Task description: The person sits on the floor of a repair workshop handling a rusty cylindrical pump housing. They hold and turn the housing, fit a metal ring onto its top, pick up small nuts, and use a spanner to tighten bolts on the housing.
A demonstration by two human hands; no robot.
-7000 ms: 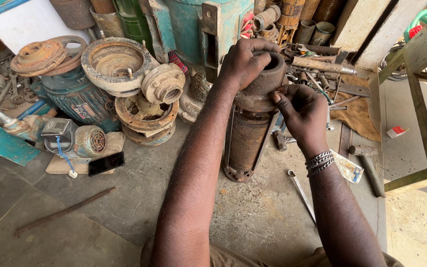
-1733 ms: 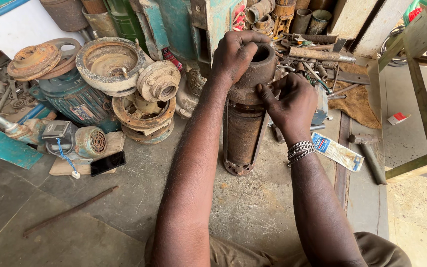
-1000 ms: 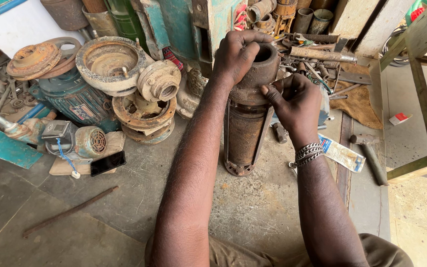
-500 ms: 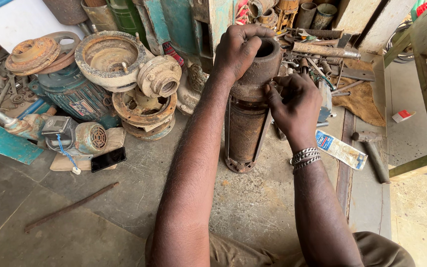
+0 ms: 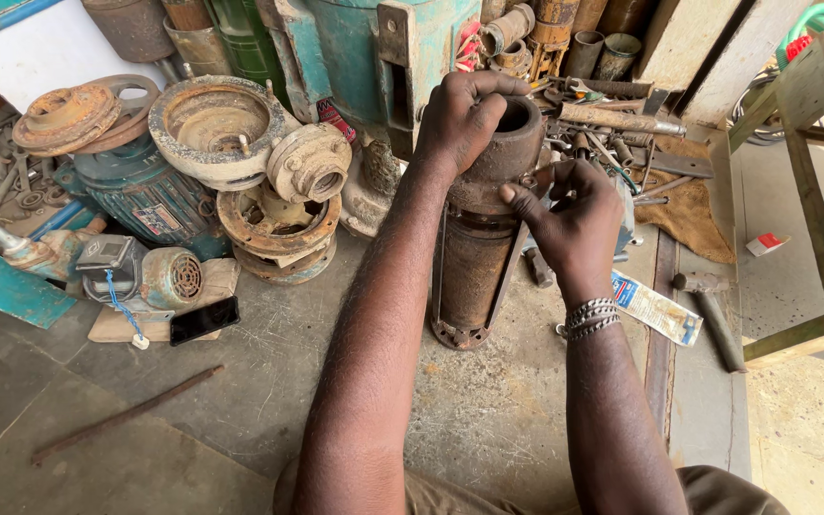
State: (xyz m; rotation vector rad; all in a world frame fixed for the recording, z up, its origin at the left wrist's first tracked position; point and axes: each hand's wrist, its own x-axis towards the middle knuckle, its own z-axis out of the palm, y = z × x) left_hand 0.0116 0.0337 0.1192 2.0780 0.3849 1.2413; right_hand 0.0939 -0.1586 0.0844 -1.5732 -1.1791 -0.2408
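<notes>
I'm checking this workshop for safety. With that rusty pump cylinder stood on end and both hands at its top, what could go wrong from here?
The tall rusty pump cylinder stands on a narrow base, steadied only by the left hand; it could tip onto the scattered tools. The right hand works bare against rusty edges near the top, so cuts or pinched fingers seem possible.

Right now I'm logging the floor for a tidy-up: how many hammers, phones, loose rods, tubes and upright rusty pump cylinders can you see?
Upright rusty pump cylinder, gripped by the left hand with the right hand against it: 1
Black phone: 1
Hammer: 1
Loose rusty rod: 1
Squeezed tube: 1
Total: 5
</notes>
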